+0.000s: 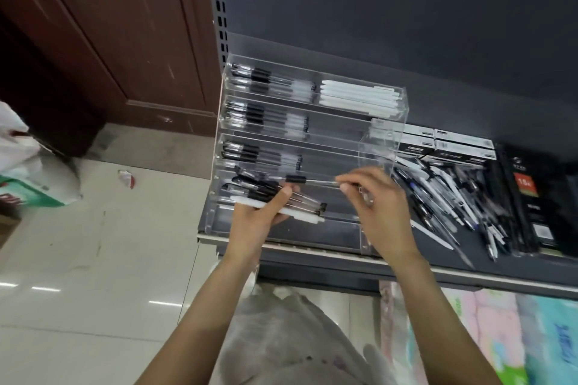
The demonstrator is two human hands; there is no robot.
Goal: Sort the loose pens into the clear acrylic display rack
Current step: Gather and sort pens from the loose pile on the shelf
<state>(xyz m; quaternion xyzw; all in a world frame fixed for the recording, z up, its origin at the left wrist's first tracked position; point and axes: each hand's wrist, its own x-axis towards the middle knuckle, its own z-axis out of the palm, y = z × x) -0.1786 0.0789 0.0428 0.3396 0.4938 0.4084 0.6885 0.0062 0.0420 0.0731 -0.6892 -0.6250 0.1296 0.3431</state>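
The clear acrylic display rack (384,134) stands on a dark shelf, its stepped rows holding black-capped clear pens on the left and white pens (359,97) at the top right. My left hand (253,222) grips a bundle of pens (300,203), several black-capped ones and a white one, in front of the lower rows. My right hand (375,206) pinches one clear pen with a black grip (309,180) by its end, holding it level over a lower row. A pile of loose pens (447,197) lies on the shelf right of the rack.
Black-and-white pen boxes (453,144) sit behind the loose pile, and a black package (538,197) lies at the far right. The shelf's metal front edge (312,250) runs below my wrists. White plastic bags (281,337) lie below, and tiled floor (93,259) spreads to the left.
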